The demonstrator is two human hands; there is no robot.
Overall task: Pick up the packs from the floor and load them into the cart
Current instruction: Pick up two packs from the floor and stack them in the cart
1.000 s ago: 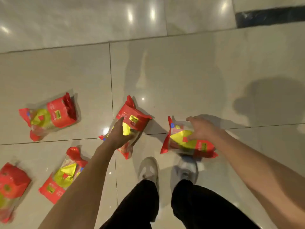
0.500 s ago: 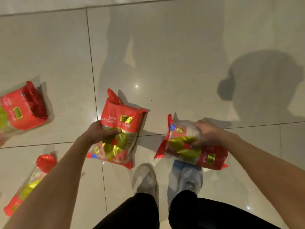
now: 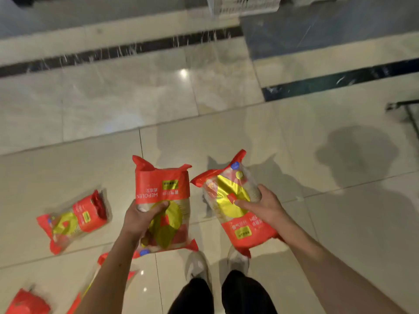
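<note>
My left hand (image 3: 141,217) grips a red and yellow pack (image 3: 162,189) held upright above the floor. My right hand (image 3: 263,206) holds a second red and yellow pack (image 3: 229,196), tilted, with its red end toward me. Another pack (image 3: 72,220) lies on the tiled floor to the left. One more pack (image 3: 26,303) shows at the bottom left corner, and a further pack (image 3: 103,260) is partly hidden behind my left forearm. A dark metal frame (image 3: 405,109), possibly the cart, pokes in at the right edge.
The glossy tiled floor (image 3: 317,223) stretches ahead, crossed by a dark stripe (image 3: 113,53). A white crate-like thing (image 3: 244,4) stands at the top. My shoes (image 3: 199,264) and dark trousers are below the packs.
Both hands have lifted their packs off the floor and higher. The view has tilted up, showing the dark stripe, the crate and the metal frame at the right.
</note>
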